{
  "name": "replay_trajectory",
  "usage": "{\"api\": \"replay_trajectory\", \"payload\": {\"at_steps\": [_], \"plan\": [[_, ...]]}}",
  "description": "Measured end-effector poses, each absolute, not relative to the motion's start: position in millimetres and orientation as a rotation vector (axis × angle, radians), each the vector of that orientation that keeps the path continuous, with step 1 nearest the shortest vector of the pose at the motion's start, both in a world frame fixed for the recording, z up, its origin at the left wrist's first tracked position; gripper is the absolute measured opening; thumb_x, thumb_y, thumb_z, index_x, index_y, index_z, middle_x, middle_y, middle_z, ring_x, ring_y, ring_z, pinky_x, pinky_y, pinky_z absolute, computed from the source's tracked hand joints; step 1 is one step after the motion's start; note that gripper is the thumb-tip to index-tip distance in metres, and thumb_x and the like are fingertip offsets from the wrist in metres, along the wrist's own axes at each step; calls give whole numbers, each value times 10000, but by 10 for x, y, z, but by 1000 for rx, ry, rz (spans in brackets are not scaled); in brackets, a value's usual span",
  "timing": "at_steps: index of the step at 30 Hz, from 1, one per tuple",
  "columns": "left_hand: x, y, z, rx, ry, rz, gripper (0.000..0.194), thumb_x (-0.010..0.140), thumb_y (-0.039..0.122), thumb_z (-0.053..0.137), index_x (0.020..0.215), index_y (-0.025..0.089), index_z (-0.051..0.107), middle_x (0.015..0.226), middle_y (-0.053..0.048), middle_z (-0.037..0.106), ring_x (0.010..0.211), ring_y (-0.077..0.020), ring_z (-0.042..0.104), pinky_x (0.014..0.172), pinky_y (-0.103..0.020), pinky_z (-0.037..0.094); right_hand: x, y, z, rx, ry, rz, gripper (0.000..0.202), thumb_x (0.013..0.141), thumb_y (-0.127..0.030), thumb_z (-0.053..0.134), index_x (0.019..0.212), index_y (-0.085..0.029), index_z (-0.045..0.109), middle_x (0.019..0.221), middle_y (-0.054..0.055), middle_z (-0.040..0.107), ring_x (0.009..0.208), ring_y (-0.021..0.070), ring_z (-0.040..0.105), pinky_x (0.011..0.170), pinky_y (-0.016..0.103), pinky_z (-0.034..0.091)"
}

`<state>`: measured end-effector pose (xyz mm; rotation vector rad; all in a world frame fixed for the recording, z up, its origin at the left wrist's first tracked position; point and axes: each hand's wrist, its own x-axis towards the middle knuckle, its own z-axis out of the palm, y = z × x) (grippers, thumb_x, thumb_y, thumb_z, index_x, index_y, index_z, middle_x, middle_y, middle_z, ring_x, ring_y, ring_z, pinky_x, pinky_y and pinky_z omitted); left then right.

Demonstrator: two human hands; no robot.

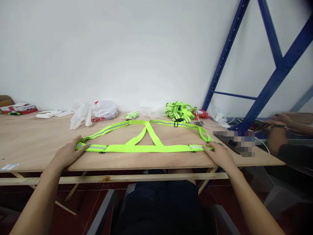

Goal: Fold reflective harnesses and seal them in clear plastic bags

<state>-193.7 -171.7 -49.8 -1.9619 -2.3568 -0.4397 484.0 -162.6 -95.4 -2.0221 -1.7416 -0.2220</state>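
A neon-green reflective strap harness (146, 148) lies spread out on the wooden table (137, 162), its long waist band running parallel to the front edge. Two straps meet in a triangle at its middle, and side loops curve away behind. My left hand (69, 152) grips the band's left end, thumb on top of the strap. At the right end, my right hand (218, 154) has thumb and fingers closed on the band. Black buckles sit near both ends and on the rear strap.
Behind the harness are a pile of similar green straps (179, 111), a small folded green bundle (132, 115) and white plastic bags (105, 110). White cables, a dark flat device (226, 142) and a blue metal frame (266, 88) stand right. Another person's arm (276, 138) shows far right.
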Motion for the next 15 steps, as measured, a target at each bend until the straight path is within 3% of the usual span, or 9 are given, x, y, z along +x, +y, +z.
{"api": "replay_trajectory", "payload": {"at_steps": [2, 4, 15], "plan": [[-1948, -1695, -500, -1989, -2363, -408, 783, 902, 656, 359, 1442, 108, 504, 1345, -203, 625, 1198, -404, 610, 952, -475, 491, 4808, -1649, -918, -2051, -1730, -205, 360, 852, -566, 453, 848, -254, 631, 1030, 88, 729, 1017, 310, 648, 850, 427, 480], [-1966, -1673, -511, -1992, -2365, -395, 762, 900, 661, 348, 1414, 136, 548, 1358, -178, 622, 1222, -396, 596, 982, -477, 473, 4777, -1672, -886, -2074, -1722, -194, 347, 855, -554, 447, 854, -256, 626, 1048, 83, 726, 1036, 311, 642, 849, 430, 473], [-2041, -1603, -573, -1939, -2426, -251, 774, 939, 670, 186, 1462, 181, 478, 1419, -134, 582, 1256, -326, 577, 985, -383, 447, 4772, -1674, -900, -2060, -1731, -222, 318, 873, -519, 464, 861, -246, 627, 1012, 74, 725, 1023, 288, 637, 834, 387, 452]]}}
